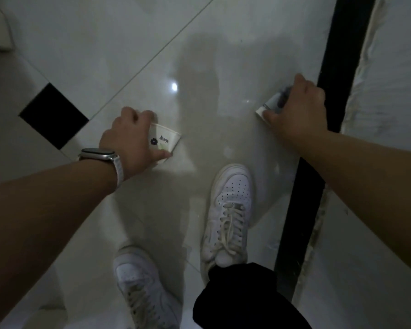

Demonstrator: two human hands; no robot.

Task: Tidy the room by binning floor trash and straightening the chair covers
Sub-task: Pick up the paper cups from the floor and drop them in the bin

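- Our left hand (128,141) has its fingers curled round a squashed paper cup (165,141), white with a dark flower print, held over the glossy floor (105,55) tile, near the black square inlay (54,116).
- Our right hand (299,112) pinches a small white-grey scrap (269,106), blurred, beside the floor's black strip (330,67).
- White laced sneakers (230,210) below; smooth watch (97,154) on left wrist.

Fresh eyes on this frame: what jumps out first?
Both hands reach over the glossy pale floor: the left hand grips a white paper cup with a flower print at centre-left, and the right hand grips a small white-and-grey item beside the black floor strip. Two white sneakers stand at bottom centre.
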